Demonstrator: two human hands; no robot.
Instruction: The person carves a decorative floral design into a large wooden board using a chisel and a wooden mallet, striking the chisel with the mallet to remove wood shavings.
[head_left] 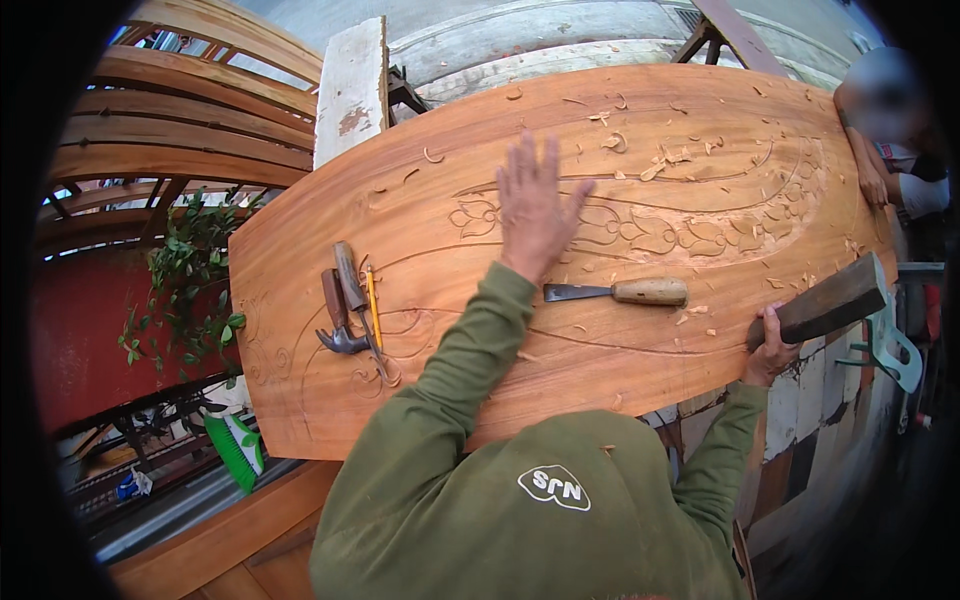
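Observation:
A large reddish-brown wooden panel [330,240] lies in front of me, carved with a band of leaf and petal shapes and long curved lines. My left hand [540,205], fingers spread and slightly blurred, is over the carved band; whether it presses on the wood I cannot tell. At the panel's right near edge, my right hand [772,350] grips a dark, thick, squared wooden mallet [835,300]. Between my hands lies a flat chisel [650,291] with a pale wooden handle, its blade pointing left.
Left on the panel rest a claw hammer [342,340], a wood-handled carving tool [350,275] and a yellow pencil [373,305]. Wood shavings [660,165] are scattered around. Another person's hand [872,185] is at the far right edge. Slatted wood [190,105] and a plant [190,270] stand left.

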